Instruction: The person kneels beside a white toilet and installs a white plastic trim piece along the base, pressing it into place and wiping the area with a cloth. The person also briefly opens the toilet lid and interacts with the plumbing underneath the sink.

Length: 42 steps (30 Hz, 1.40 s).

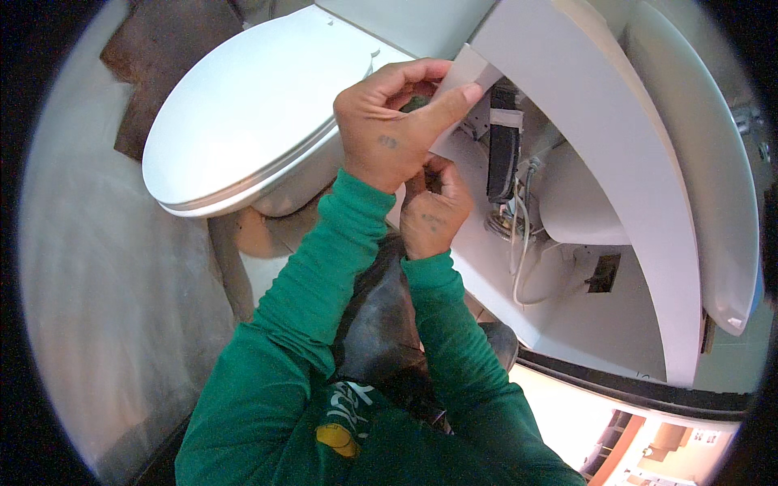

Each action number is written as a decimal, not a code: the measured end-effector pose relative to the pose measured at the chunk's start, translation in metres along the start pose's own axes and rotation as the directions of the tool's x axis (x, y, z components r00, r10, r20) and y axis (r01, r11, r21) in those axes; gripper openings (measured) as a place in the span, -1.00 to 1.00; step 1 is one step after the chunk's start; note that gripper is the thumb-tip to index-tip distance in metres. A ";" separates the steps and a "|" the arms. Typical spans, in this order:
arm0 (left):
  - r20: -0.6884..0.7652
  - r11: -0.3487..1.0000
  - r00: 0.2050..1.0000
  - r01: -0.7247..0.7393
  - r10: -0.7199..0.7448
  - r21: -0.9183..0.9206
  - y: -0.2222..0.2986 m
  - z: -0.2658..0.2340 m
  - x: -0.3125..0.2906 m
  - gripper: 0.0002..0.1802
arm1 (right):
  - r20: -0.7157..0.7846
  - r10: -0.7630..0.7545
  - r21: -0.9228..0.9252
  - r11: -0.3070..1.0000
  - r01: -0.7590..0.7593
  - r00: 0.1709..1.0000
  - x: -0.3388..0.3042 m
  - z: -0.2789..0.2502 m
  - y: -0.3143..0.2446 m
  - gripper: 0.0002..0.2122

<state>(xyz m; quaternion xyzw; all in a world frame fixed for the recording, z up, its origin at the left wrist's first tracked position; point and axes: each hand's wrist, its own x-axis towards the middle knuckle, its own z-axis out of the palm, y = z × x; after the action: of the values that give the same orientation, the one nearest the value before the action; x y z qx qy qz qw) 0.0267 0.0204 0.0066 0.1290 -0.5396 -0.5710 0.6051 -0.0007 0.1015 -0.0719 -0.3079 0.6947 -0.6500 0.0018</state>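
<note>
My left hand (387,134) is closed on the edge of a white panel (463,71), thumb on the near face and fingers behind it. This panel stands at the open front of a white curved-front sink cabinet (604,105). Just below, my right hand (436,215) is closed, with fingers curled in beside the panel's lower part. Whatever it holds is hidden by the hand. Inside the cabinet, close to the panel, hang a dark strapped bundle (503,154) and white hoses (523,243). Green sleeves cover both my forearms.
On the left stands a toilet with its white lid (251,105) down. A white washbasin (713,178) tops the cabinet at right. There is a dark square opening (604,274) in the cabinet's inner surface. A lit doorway area (567,409) lies at the lower right.
</note>
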 end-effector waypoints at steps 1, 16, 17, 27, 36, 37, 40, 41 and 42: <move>0.007 1.000 1.000 -0.004 0.004 0.006 0.000 0.000 0.001 -0.68 | 0.008 0.000 0.013 1.000 0.000 1.000 0.002 -0.001 -0.005 -0.90; 0.097 0.997 0.993 0.065 -0.068 0.032 0.011 -0.013 0.014 -0.65 | 0.038 0.014 0.454 0.891 -0.029 0.999 0.068 -0.038 -0.068 -0.88; 0.091 0.993 0.990 0.114 -0.111 -0.030 0.015 -0.011 0.016 -0.65 | 0.086 0.009 0.526 0.849 -0.053 0.996 0.074 -0.039 -0.072 -0.88; 0.185 0.977 0.973 0.165 -0.139 -0.134 0.015 -0.009 0.022 -0.70 | 0.298 0.042 0.637 0.735 -0.232 0.954 0.087 -0.034 -0.080 -0.90; 0.088 0.957 0.981 0.191 -0.176 -0.218 0.019 0.011 0.017 -0.70 | 0.236 -0.005 0.673 0.722 -0.159 0.972 0.087 -0.024 -0.082 -0.86; 0.065 0.955 0.983 0.182 -0.171 -0.232 0.019 0.013 0.019 -0.72 | 0.218 -0.007 0.685 0.714 -0.148 0.976 0.086 -0.022 -0.082 -0.86; 0.025 0.948 0.985 0.171 -0.171 -0.267 0.018 0.014 0.021 -0.76 | 0.189 -0.039 0.705 0.701 -0.108 0.981 0.086 -0.018 -0.080 -0.86; 0.030 0.945 0.984 0.178 -0.177 -0.275 0.018 0.013 0.022 -0.76 | 0.195 -0.038 0.697 0.709 -0.111 0.980 0.085 -0.017 -0.081 -0.86; 0.035 0.941 0.982 0.186 -0.184 -0.283 0.017 0.012 0.021 -0.76 | 0.201 -0.036 0.688 0.716 -0.115 0.979 0.084 -0.017 -0.083 -0.86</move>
<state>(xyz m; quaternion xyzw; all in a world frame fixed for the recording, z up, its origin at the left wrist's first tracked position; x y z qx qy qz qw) 0.0220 0.0134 0.0351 0.0884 -0.4396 -0.6975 0.5589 -0.0405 0.0831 0.0389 -0.3330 0.4018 -0.8289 0.2013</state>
